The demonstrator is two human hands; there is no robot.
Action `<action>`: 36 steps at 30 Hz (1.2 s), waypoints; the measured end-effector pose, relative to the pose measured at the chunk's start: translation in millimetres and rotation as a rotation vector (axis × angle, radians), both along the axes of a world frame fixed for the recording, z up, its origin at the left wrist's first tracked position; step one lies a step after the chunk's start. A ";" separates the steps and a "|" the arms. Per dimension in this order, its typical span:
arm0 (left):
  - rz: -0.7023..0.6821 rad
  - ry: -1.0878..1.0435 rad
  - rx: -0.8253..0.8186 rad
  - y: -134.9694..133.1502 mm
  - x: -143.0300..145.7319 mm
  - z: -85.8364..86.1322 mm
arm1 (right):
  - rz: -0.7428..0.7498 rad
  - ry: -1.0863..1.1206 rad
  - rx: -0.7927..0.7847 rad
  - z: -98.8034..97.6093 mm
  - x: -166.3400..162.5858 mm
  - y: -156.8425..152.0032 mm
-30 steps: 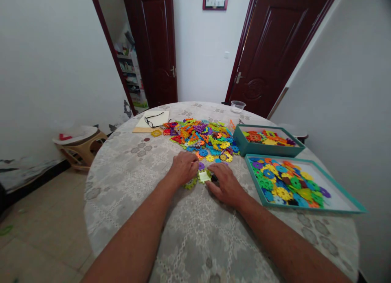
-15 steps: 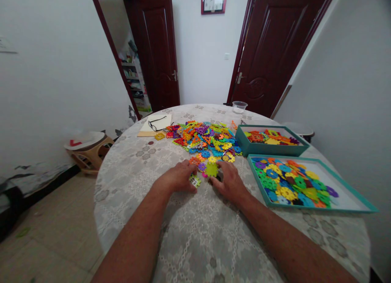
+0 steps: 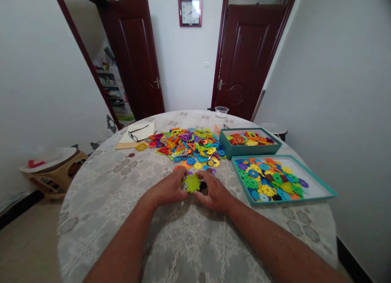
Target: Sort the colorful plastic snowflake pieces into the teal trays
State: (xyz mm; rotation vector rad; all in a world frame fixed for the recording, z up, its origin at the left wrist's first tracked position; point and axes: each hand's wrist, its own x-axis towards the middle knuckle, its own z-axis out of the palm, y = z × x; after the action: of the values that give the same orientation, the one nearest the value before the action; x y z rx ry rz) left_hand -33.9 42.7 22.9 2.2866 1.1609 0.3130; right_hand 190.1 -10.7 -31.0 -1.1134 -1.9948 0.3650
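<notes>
My left hand (image 3: 170, 188) is closed on a small latticed plastic piece (image 3: 183, 185), mostly covered by the fingers. A solid yellow-green plastic piece with a toothed edge (image 3: 192, 183) is pinched in my right hand (image 3: 214, 192). The two pieces meet or overlap between my hands; whether they are joined, I cannot tell. Just beyond the fingertips begins a large heap of multicoloured interlocking plastic pieces (image 3: 186, 143). A few loose discs, among them a yellow one (image 3: 198, 165), lie at its near edge, partly hidden by my hands.
Right of the heap stand a deep teal box (image 3: 249, 149) with pieces and a shallow teal lid (image 3: 317, 187) holding flower-shaped discs. Black-framed glasses (image 3: 133, 135) rest on paper (image 3: 149, 130) at the back left. A clear plastic bowl (image 3: 221, 112) sits at the far edge.
My hands have drawn closer together, and the yellow-green piece now meets the latticed one. The camera's view has turned, so the whole scene sits further left.
</notes>
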 end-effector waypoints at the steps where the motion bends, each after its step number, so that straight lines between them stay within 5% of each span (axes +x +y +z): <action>1: 0.003 -0.043 0.011 0.1 2.0 0.0 | 0.008 0.005 -0.006 1.4 -0.2 -0.6; 10: -0.046 -0.394 -0.139 1.8 16.5 9.0 | -0.048 0.087 -0.072 11.1 -0.1 -1.5; 18: 0.051 -0.650 -0.521 -3.4 22.0 7.1 | -0.150 0.085 -0.072 8.0 1.5 5.6; 23: 0.011 -0.610 -0.389 4.8 26.3 -4.9 | -0.066 0.106 -0.051 11.0 3.4 4.1; 29: 0.011 -0.623 -0.334 6.5 25.3 -9.4 | -0.119 0.212 -0.221 24.1 8.5 5.5; 36: 0.405 -0.256 0.187 23.5 -0.8 -9.2 | -0.283 0.380 -0.517 64.3 79.4 36.6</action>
State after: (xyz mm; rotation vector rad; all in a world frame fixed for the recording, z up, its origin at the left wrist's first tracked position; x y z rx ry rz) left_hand -34.7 66.1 13.6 2.0674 1.5019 0.8728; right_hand 269.5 25.9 33.3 -1.4901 -1.4172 0.9015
